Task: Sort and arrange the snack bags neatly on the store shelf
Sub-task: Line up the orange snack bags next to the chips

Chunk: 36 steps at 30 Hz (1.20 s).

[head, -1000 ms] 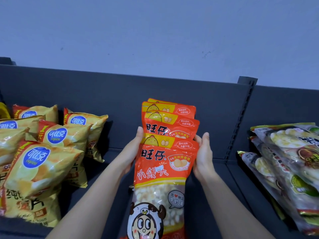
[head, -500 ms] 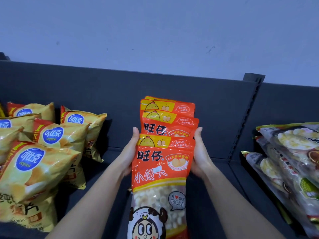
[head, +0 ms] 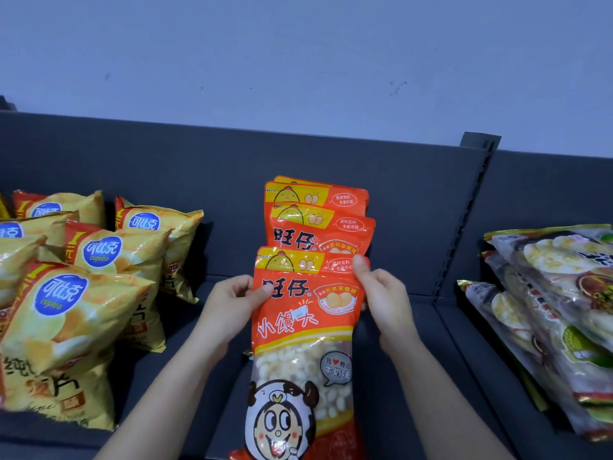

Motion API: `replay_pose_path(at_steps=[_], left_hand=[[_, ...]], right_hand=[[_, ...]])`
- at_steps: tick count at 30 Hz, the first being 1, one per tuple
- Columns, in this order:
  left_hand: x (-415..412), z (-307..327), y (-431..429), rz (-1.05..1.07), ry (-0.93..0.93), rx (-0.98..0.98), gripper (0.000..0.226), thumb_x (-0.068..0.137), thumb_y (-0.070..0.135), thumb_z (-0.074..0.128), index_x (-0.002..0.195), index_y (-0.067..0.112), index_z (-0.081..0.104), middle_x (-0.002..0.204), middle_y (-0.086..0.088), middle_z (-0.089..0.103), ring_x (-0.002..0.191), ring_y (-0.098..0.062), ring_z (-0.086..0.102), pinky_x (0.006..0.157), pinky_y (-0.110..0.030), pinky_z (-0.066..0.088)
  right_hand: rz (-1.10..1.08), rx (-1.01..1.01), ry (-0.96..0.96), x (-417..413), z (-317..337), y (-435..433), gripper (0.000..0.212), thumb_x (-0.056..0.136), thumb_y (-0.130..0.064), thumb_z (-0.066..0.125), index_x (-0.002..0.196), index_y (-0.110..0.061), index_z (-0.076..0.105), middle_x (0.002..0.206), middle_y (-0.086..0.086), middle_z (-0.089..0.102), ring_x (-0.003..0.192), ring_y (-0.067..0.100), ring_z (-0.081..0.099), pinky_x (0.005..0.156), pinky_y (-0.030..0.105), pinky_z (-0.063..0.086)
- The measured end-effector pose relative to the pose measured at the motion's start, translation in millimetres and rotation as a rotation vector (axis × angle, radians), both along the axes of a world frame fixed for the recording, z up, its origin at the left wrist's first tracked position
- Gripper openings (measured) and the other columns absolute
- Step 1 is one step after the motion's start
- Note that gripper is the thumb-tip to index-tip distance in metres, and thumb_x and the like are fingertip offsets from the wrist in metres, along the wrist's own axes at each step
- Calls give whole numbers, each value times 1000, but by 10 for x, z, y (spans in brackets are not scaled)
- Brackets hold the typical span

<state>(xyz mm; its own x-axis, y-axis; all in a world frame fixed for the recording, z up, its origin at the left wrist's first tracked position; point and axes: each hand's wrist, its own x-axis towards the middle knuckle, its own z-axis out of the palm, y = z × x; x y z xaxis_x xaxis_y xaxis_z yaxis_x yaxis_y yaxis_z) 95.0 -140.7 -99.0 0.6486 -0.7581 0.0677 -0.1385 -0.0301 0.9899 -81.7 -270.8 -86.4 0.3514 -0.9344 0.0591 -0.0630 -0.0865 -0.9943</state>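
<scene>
- Plainly, in the head view, my left hand (head: pixel 229 307) and my right hand (head: pixel 386 295) both pinch the front orange glossy-film pouch with a clear window (head: pixel 298 343). My thumbs lie on its printed face and my other fingers curl at its upper side edges.
- That pouch lies mid-shelf, overlapping a row of matching orange pouches (head: pixel 320 227) that steps back toward the dark grey metal back panel (head: pixel 166 167).
- I judge it light and soft: thin, slick film around small pale loose puffs, which show through the window and would crush under a hard squeeze.
- The best hold, I think, is where I have it, on the flat upper band and side seams. The filled belly would sag and slip.
- To my left sit puffy yellow foil crisp bags with blue ovals (head: pixel 83 293), crinkled and leaning on one another.
- Beyond a slotted grey upright (head: pixel 464 227), flat clear-fronted packs of pale round cakes (head: pixel 547 293) lie stacked, shiny and stiffer-looking.
- The bare dark grey shelf deck (head: pixel 185 376) looks smooth, so bags should slide easily.
</scene>
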Motion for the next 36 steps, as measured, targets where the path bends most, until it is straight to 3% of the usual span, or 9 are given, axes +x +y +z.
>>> replay_pose_path(at_steps=[4, 10, 15, 19, 24, 28, 32, 34, 36], left_hand=[[-114, 132, 24, 17, -1, -215, 17, 92, 10, 61, 79, -1, 60, 72, -7, 71, 61, -15, 67, 56, -27, 53], [-168, 504, -110, 148, -113, -446, 16, 93, 13, 61, 78, 18, 66, 70, 6, 71, 67, -12, 66, 63, -33, 55], [-184, 129, -137, 222, -105, -338, 20, 94, 18, 60, 75, 19, 64, 72, 2, 70, 68, -14, 65, 65, -40, 54], [-235, 12, -144, 311, -56, -376, 22, 96, 19, 57, 75, 20, 60, 70, 4, 67, 65, -8, 62, 61, -34, 51], [-298, 242, -179, 352, -103, -537, 20, 98, 18, 53, 79, 22, 55, 77, 4, 63, 70, -8, 59, 63, -26, 49], [-259, 224, -50, 135, -40, -483, 6, 93, 27, 60, 90, 22, 61, 85, 3, 70, 77, -12, 66, 70, -32, 54], [-137, -73, 159, -207, 79, -236, 78, 45, 45, 91, 112, 30, 56, 109, -3, 71, 99, -22, 69, 79, -34, 56], [-99, -196, 258, -365, 41, -127, 89, 41, 32, 89, 120, 33, 47, 120, -7, 65, 106, -22, 66, 78, -28, 54], [-97, -270, 322, -519, 76, -84, 97, 47, 15, 88, 129, 32, 38, 122, -4, 65, 110, -21, 65, 81, -27, 54]], right_hand=[[156, -72, -130, -31, 127, 182, 11, 87, -20, 70, 97, -16, 66, 98, 6, 75, 84, 20, 74, 75, 37, 59], [72, -303, -314, 40, 434, 202, 5, 87, -23, 70, 91, -23, 66, 92, 0, 75, 85, 16, 73, 71, 30, 58], [279, -109, -180, -49, 124, 283, 49, 65, -39, 82, 107, -23, 63, 100, -6, 74, 94, 11, 71, 73, 21, 54], [554, -120, 94, -171, 22, 308, 74, 56, -22, 91, 121, -24, 56, 109, -10, 72, 100, 5, 68, 80, 21, 54], [601, -220, 191, -165, 83, 290, 60, 65, -4, 88, 116, -21, 61, 111, -5, 72, 105, 11, 67, 93, 36, 54], [503, -212, 145, -107, -87, 316, 51, 68, 0, 85, 112, -13, 63, 105, -2, 73, 100, 12, 69, 84, 28, 55], [521, -163, 133, -92, -143, 387, 55, 70, 3, 82, 118, -12, 59, 109, -3, 72, 100, 7, 68, 77, 15, 51], [486, -163, 131, -100, -153, 403, 60, 68, -3, 86, 119, -15, 57, 110, -5, 70, 99, 3, 67, 77, 15, 51], [324, -220, 169, -105, -217, 389, 77, 54, -31, 93, 120, -27, 54, 114, -7, 66, 103, 5, 64, 85, 24, 53]])
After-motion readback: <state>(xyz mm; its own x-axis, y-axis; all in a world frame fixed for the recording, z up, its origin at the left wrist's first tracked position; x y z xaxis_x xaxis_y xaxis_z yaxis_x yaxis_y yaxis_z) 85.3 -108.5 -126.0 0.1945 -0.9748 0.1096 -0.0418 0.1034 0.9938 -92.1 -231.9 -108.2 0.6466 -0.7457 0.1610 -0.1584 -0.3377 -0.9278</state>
